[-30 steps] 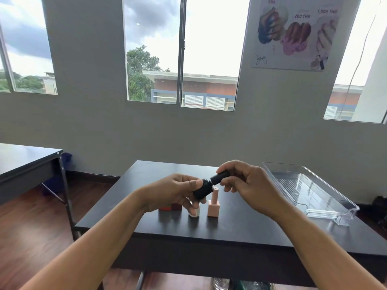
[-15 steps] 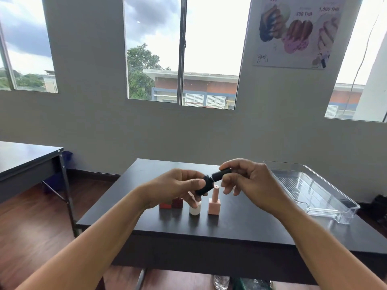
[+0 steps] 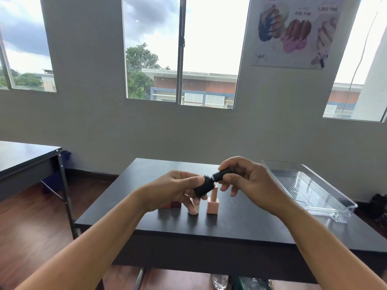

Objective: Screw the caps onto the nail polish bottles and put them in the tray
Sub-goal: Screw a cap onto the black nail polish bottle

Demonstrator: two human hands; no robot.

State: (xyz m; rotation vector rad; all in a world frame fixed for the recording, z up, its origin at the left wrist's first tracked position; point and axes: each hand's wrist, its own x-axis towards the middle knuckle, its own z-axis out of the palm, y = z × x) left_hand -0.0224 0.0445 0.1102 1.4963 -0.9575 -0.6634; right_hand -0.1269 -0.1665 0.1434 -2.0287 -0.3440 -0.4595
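Your left hand (image 3: 176, 189) and right hand (image 3: 249, 181), holding the black bottle (image 3: 204, 187) and its cap (image 3: 222, 174), hang just above a row standing on the tabletop (image 3: 240, 222): red bottles (image 3: 170, 204), a white bottle (image 3: 195, 209), a pink bottle (image 3: 213, 203). Right of the pink bottle, bare tabletop runs to the clear tray (image 3: 314, 189), whose low walls rise near the right edge; its top is open.
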